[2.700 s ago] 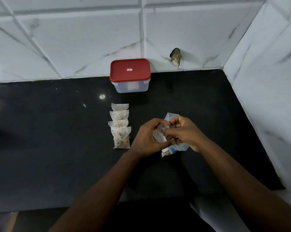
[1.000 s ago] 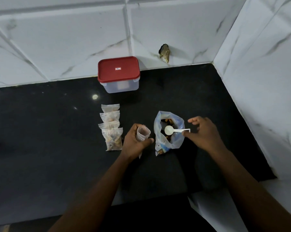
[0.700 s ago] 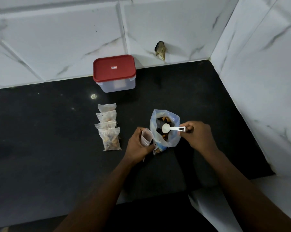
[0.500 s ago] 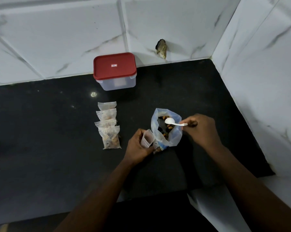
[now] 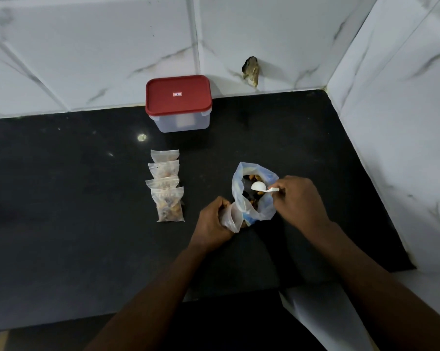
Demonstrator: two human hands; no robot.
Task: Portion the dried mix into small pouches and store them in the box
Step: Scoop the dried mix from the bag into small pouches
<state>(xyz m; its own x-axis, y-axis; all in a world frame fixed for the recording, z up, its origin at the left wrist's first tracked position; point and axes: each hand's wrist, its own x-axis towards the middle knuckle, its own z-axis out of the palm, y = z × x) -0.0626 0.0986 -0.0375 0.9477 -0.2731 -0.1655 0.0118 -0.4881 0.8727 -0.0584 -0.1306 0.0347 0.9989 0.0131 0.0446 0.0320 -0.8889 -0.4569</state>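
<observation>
An open plastic bag of dried mix point(image 5: 254, 211) stands on the black counter point(image 5: 87, 236). My right hand point(image 5: 297, 201) pinches the handle of a white scoop point(image 5: 260, 186), whose bowl sits over the bag's mouth. My left hand point(image 5: 214, 221) grips a small clear pouch point(image 5: 231, 219) held open just left of the bag. Several filled pouches point(image 5: 166, 186) lie in an overlapping column to the left. The clear box with its red lid point(image 5: 178, 95) on stands against the back wall.
White marble-look tiled walls point(image 5: 391, 122) close the counter at the back and right. A dark chipped spot point(image 5: 251, 70) marks the back wall near the corner. The counter's front edge runs below my forearms.
My right hand let go of the pouch, took the white scoop and brought it into the bag's mouth. My left hand moved the open pouch up against the bag.
</observation>
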